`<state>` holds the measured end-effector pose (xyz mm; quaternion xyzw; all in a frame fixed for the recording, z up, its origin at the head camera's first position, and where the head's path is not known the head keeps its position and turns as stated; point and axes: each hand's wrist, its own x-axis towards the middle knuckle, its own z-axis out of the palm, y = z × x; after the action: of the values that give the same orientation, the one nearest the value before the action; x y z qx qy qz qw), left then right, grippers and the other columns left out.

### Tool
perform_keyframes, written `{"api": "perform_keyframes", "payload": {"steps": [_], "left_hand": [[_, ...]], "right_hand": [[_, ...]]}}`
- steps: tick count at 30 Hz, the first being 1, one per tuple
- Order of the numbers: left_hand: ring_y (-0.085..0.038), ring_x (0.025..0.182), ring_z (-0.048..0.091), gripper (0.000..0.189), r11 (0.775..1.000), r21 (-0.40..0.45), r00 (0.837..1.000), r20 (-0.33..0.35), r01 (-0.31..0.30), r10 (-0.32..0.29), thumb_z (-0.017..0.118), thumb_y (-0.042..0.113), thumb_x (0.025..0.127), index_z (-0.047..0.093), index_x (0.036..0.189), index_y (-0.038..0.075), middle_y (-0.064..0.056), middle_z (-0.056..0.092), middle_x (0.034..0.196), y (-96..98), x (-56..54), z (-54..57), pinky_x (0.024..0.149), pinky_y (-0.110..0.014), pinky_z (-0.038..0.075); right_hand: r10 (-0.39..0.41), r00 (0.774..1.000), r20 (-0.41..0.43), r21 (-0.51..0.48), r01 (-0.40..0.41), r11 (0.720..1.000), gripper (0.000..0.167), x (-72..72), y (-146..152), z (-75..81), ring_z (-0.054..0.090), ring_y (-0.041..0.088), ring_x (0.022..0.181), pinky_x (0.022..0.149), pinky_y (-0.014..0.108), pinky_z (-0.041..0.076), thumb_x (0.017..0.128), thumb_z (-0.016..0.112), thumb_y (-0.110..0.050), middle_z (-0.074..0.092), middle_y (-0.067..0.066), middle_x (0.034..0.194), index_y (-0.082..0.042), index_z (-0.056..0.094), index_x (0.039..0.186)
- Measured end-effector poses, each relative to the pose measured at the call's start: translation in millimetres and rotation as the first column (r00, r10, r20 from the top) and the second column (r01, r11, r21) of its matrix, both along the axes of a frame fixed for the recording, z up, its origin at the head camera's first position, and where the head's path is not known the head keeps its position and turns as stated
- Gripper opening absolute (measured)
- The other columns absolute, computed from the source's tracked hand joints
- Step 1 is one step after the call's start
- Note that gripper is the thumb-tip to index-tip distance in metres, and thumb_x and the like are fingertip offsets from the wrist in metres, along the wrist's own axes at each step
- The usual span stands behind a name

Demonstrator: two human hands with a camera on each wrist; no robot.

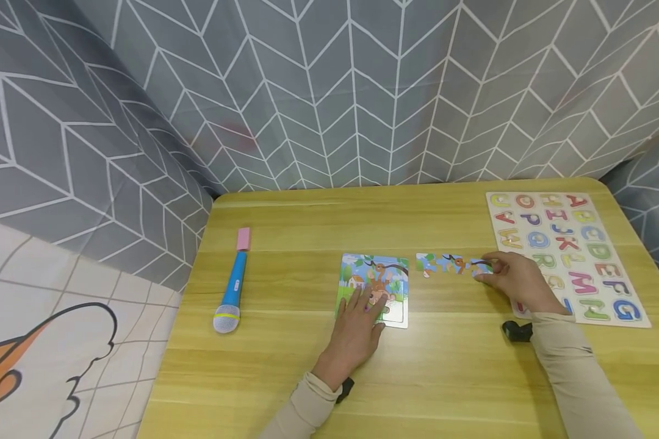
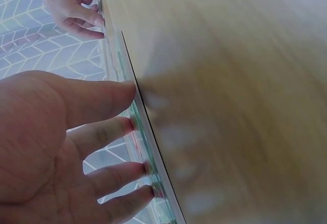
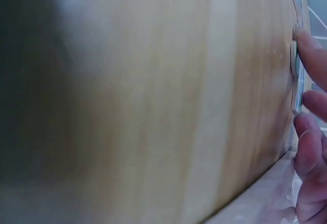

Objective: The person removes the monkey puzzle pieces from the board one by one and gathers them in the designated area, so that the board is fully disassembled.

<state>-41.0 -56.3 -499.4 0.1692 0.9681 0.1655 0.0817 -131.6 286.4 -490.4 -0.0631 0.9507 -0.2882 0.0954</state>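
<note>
A square jigsaw puzzle point(image 1: 401, 286) with a cartoon animal picture lies mid-table in its frame. My left hand point(image 1: 356, 332) rests on its lower left part, fingers spread, covering some of the picture. In the left wrist view the fingertips of the left hand point(image 2: 56, 142) touch the thin puzzle board point(image 2: 145, 117). To the right, several loose puzzle pieces point(image 1: 454, 264) form a short row. My right hand point(image 1: 518, 280) pinches the rightmost puzzle piece point(image 1: 480, 268) between thumb and forefinger. At the right wrist view's edge, the right hand's fingers point(image 3: 317, 63) meet thin pieces point(image 3: 295, 58).
A wooden alphabet board point(image 1: 595, 262) with coloured letters lies at the right, partly beneath my right hand and forearm. On the left is a blue toy microphone point(image 1: 234, 283) with a pink end. A grey patterned curtain point(image 1: 362, 91) hangs behind the wooden table point(image 1: 285, 360).
</note>
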Motion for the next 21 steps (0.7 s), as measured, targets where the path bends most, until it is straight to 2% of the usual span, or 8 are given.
{"api": "perform_keyframes", "payload": {"steps": [5, 13, 16, 18, 21], "left_hand": [[-0.039, 0.149, 0.037, 0.052, 1.000, -0.022, 1.000, -0.006, -0.014, 0.014, 0.064, 0.030, 0.098, 0.052, 0.148, 0.020, -0.016, 0.040, 0.160, 2.1, 0.8, -0.3, 0.113, -0.064, 0.040], [-0.039, 0.146, 0.041, 0.052, 0.999, -0.026, 0.999, -0.020, -0.032, 0.032, 0.065, 0.030, 0.097, 0.053, 0.147, 0.019, -0.017, 0.042, 0.158, 5.0, -0.3, 3.1, 0.112, -0.063, 0.041], [-0.038, 0.145, 0.042, 0.050, 0.999, -0.008, 0.998, -0.038, -0.045, 0.044, 0.065, 0.028, 0.097, 0.055, 0.145, 0.019, -0.016, 0.044, 0.157, 4.6, -0.6, 2.6, 0.111, -0.062, 0.042], [-0.037, 0.144, 0.044, 0.048, 0.998, 0.016, 0.997, -0.057, -0.059, 0.060, 0.066, 0.026, 0.097, 0.058, 0.143, 0.018, -0.015, 0.048, 0.155, 3.9, -0.1, 0.8, 0.109, -0.061, 0.044], [-0.036, 0.142, 0.048, 0.043, 0.995, 0.064, 0.994, -0.070, -0.081, 0.086, 0.067, 0.025, 0.096, 0.062, 0.138, 0.016, -0.015, 0.052, 0.152, 2.6, 0.6, -1.8, 0.107, -0.059, 0.045]], "right_hand": [[-0.011, 0.999, -0.036, 0.001, 0.011, 1.000, 0.051, 0.4, 0, -0.8, 0.048, 0.017, 0.066, 0.056, 0.027, 0.037, 0.091, 0.076, -0.028, 0.064, 0.013, 0.088, 0.004, 0.063, 0.128], [-0.026, 0.994, -0.107, 0.004, 0.027, 1.000, 0.047, -3.7, -1, 1.8, 0.051, 0.018, 0.069, 0.058, 0.027, 0.038, 0.090, 0.076, -0.022, 0.065, 0.014, 0.085, 0.006, 0.064, 0.124], [-0.066, 0.978, -0.199, -0.030, 0.061, 0.998, 0.041, -0.5, -10, 9.1, 0.051, 0.017, 0.068, 0.054, 0.025, 0.038, 0.090, 0.075, -0.017, 0.064, 0.015, 0.084, 0.007, 0.065, 0.122], [-0.089, 0.955, -0.283, -0.064, 0.074, 0.995, 0.035, 3.3, -22, 15.5, 0.049, 0.013, 0.066, 0.052, 0.023, 0.038, 0.090, 0.075, -0.013, 0.063, 0.014, 0.083, 0.006, 0.068, 0.118], [-0.093, 0.931, -0.353, -0.111, 0.057, 0.992, 0.031, 10.2, -45, 24.8, 0.049, 0.011, 0.066, 0.052, 0.021, 0.037, 0.088, 0.076, -0.010, 0.062, 0.012, 0.084, 0.003, 0.070, 0.115]]}}
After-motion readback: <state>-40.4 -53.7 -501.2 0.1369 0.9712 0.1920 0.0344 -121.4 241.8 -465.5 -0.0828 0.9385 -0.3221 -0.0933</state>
